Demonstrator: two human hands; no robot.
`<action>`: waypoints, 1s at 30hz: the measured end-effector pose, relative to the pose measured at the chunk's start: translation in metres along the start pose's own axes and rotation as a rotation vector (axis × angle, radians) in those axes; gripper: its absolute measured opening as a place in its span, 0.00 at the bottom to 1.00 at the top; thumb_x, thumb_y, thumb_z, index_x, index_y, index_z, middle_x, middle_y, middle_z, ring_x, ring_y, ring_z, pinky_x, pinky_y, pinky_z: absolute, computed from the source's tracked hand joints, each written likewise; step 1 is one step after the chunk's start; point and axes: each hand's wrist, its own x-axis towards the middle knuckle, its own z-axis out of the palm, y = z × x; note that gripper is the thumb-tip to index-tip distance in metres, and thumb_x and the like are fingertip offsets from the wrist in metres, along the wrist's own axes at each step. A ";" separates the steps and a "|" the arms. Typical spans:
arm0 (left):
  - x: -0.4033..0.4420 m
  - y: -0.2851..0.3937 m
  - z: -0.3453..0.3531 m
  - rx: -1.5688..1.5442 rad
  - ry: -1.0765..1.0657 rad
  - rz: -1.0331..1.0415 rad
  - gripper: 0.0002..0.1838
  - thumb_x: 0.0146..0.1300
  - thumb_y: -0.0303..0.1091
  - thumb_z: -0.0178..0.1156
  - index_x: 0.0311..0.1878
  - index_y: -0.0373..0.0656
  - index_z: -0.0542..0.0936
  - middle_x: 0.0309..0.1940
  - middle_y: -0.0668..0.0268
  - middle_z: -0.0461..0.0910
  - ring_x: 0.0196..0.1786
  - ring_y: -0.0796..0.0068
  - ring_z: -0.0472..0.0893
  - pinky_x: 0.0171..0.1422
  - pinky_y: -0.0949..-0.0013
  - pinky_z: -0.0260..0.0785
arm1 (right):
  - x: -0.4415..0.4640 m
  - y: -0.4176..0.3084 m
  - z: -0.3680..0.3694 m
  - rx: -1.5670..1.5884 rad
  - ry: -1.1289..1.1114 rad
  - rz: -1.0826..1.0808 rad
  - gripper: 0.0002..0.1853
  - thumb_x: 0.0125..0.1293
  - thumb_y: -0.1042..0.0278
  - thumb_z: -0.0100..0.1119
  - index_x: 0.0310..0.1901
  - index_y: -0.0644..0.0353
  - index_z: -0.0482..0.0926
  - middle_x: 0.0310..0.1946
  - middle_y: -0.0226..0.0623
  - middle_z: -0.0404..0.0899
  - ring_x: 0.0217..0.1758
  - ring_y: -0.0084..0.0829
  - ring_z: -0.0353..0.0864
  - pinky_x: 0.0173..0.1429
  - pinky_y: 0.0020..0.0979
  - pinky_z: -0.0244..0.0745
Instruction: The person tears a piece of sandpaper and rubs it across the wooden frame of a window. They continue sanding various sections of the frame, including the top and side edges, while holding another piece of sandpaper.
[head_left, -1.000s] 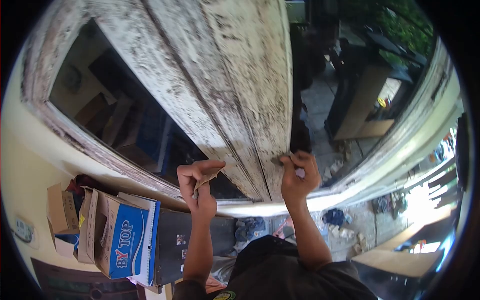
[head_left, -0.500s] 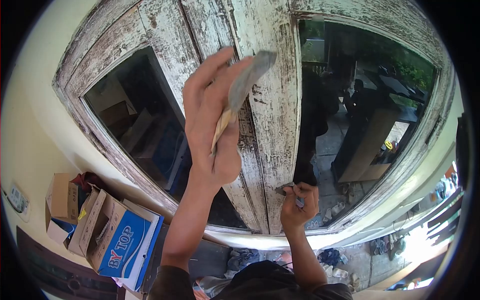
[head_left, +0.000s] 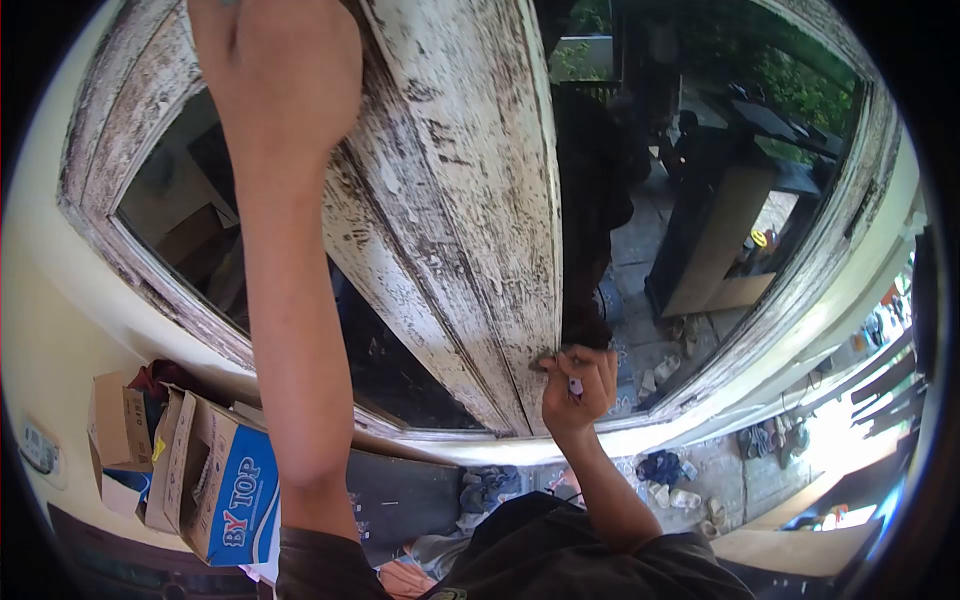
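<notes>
My left hand (head_left: 285, 65) is raised at the upper left, in front of the weathered wooden window frame (head_left: 465, 180). Its fingers are cut off by the top edge, so its grip and anything in it are hidden. Lower down, my right hand (head_left: 582, 388) is closed around a small tool (head_left: 575, 388) with a pale purple end. A dark flat tip pokes out toward the wood beside the lower corner of the right pane. White paint on the frame is worn and flaking, with dark wood showing through.
Glass panes (head_left: 640, 250) flank the middle post and reflect the yard and furniture. At lower left stand open cardboard boxes, one a blue BY TOP box (head_left: 235, 500). Shoes (head_left: 685, 498) and cloths (head_left: 490, 495) lie on the floor below.
My left hand has moved up and left until its fingers left the view; earlier it held a grey-bladed scraper with a wooden handle. The view has shifted; my right hand keeps its low position.
</notes>
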 end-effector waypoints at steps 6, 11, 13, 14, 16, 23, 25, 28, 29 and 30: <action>0.012 -0.045 -0.003 0.457 -0.119 0.065 0.21 0.56 0.22 0.47 0.54 0.44 0.78 0.48 0.62 0.81 0.51 0.61 0.79 0.56 0.66 0.69 | 0.095 -0.038 0.027 0.083 0.188 -0.100 0.13 0.37 0.86 0.68 0.24 0.58 0.78 0.24 0.31 0.77 0.26 0.30 0.71 0.30 0.27 0.62; 0.008 -0.020 0.011 0.003 0.016 -0.103 0.18 0.60 0.25 0.48 0.53 0.40 0.77 0.48 0.61 0.80 0.51 0.65 0.77 0.58 0.67 0.66 | 0.028 -0.010 0.014 0.069 0.136 -0.042 0.14 0.37 0.85 0.69 0.25 0.58 0.77 0.24 0.30 0.77 0.25 0.30 0.71 0.28 0.27 0.60; 0.004 0.004 0.017 -0.227 0.064 -0.200 0.17 0.61 0.26 0.49 0.53 0.38 0.77 0.48 0.61 0.80 0.51 0.66 0.77 0.58 0.68 0.66 | -0.008 -0.003 0.008 0.058 0.080 0.085 0.14 0.36 0.86 0.69 0.25 0.57 0.77 0.24 0.29 0.77 0.25 0.29 0.70 0.28 0.29 0.59; 0.004 0.011 0.022 -0.333 0.069 -0.241 0.17 0.62 0.27 0.49 0.53 0.37 0.77 0.48 0.61 0.80 0.51 0.67 0.76 0.58 0.68 0.65 | -0.010 -0.002 0.007 0.059 0.079 0.089 0.14 0.36 0.86 0.69 0.25 0.57 0.77 0.24 0.29 0.77 0.25 0.29 0.70 0.28 0.29 0.59; 0.004 0.028 0.023 -0.558 0.086 -0.348 0.16 0.63 0.28 0.49 0.53 0.36 0.77 0.48 0.61 0.79 0.52 0.68 0.76 0.59 0.68 0.64 | 0.009 -0.005 0.007 0.009 0.054 -0.027 0.15 0.38 0.86 0.69 0.24 0.59 0.74 0.27 0.34 0.77 0.26 0.30 0.70 0.31 0.29 0.61; 0.006 0.042 -0.001 -1.115 -0.083 -0.699 0.16 0.66 0.31 0.51 0.52 0.30 0.76 0.49 0.59 0.78 0.52 0.73 0.74 0.61 0.69 0.62 | 0.079 -0.036 0.026 -0.004 0.156 -0.156 0.14 0.39 0.83 0.70 0.25 0.55 0.77 0.26 0.27 0.78 0.28 0.27 0.70 0.36 0.29 0.56; -0.003 0.030 -0.008 -0.448 -0.045 -0.262 0.16 0.66 0.30 0.50 0.51 0.30 0.76 0.51 0.57 0.77 0.53 0.70 0.74 0.61 0.67 0.62 | 0.050 -0.027 0.020 -0.016 0.153 -0.145 0.14 0.39 0.83 0.70 0.24 0.54 0.77 0.26 0.26 0.78 0.28 0.27 0.70 0.36 0.29 0.56; -0.024 -0.014 -0.036 -0.162 -0.189 0.208 0.16 0.67 0.30 0.45 0.51 0.31 0.75 0.55 0.52 0.73 0.58 0.60 0.72 0.63 0.63 0.62 | 0.005 -0.014 0.006 -0.115 0.053 -0.038 0.13 0.38 0.83 0.71 0.24 0.54 0.78 0.25 0.26 0.77 0.29 0.27 0.71 0.38 0.29 0.56; -0.038 -0.018 -0.042 -0.119 -0.218 0.289 0.16 0.67 0.30 0.44 0.51 0.31 0.75 0.55 0.52 0.73 0.59 0.58 0.72 0.63 0.62 0.62 | -0.001 -0.012 0.004 -0.147 0.046 -0.039 0.13 0.38 0.83 0.71 0.24 0.54 0.78 0.25 0.26 0.77 0.28 0.27 0.71 0.38 0.29 0.56; -0.050 -0.017 -0.048 -0.078 -0.243 0.370 0.16 0.67 0.30 0.43 0.51 0.32 0.75 0.56 0.51 0.72 0.60 0.56 0.72 0.64 0.62 0.62 | -0.005 -0.012 0.004 -0.179 0.041 -0.042 0.13 0.38 0.82 0.71 0.24 0.54 0.79 0.26 0.26 0.77 0.28 0.27 0.71 0.38 0.30 0.57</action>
